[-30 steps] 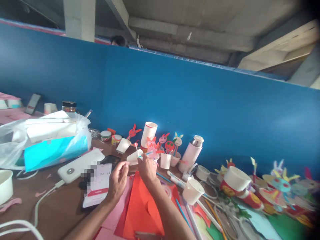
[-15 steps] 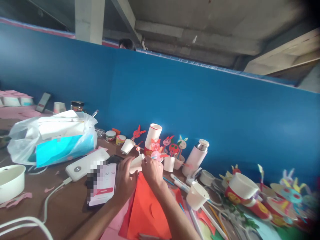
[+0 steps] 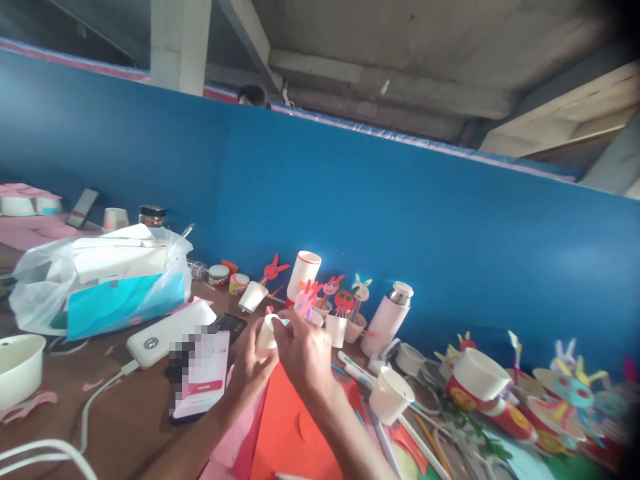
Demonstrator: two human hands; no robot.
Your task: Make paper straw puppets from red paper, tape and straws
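Observation:
My left hand (image 3: 251, 363) is closed round a small white paper cup (image 3: 266, 339), which it holds up above the red paper (image 3: 280, 427). At the cup's rim, the fingers of my right hand (image 3: 306, 347) are pinched together. A bit of blue shows by those fingertips, but what they grip is hidden. Just beyond my right hand stand red and pink paper animal faces on sticks, among them a pink one (image 3: 305, 301) and a red one with green eyes (image 3: 345, 301), set in white cups (image 3: 337, 331).
A phone (image 3: 203, 380) and a white power bank (image 3: 170, 333) with a cable lie left, before a plastic bag (image 3: 37, 287). To the right are a paper cup (image 3: 391, 395), a thermos (image 3: 387, 320), pens and decorated cups. A blue partition (image 3: 400, 207) closes off the back.
My right hand has turned and shifted slightly over the cup's rim. In my left hand the cup has gone from tilted to more upright. The whole view has shifted a little.

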